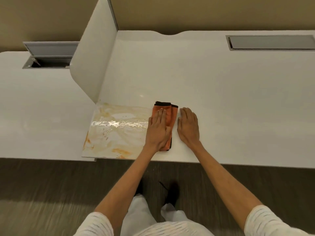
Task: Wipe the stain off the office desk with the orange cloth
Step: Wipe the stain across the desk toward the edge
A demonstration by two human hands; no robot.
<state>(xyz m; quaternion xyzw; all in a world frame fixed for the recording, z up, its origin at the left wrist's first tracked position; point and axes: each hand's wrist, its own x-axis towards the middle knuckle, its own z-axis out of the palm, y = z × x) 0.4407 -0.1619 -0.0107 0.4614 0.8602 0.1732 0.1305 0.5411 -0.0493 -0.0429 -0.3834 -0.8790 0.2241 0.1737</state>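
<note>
Worktop (221, 92) was smooth, off-white, semi-gloss laminate by the look of it. Stain (115, 128) read as a wet orange-brown smear with a glossy glare streak across it. Orange cloth (167, 116) looked soft, napped, matt, with a dark edge binding. Cable hatch (271, 42) was brushed grey metal. Divider panel (95, 53) was smooth and satin white. Floor (51, 181) was dark wood-grain, matt.

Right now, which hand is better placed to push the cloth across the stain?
The left hand. It lies flat on the orange cloth, right at the stain's edge. The right hand rests on bare desk beside the cloth, on the side away from the stain.
</note>
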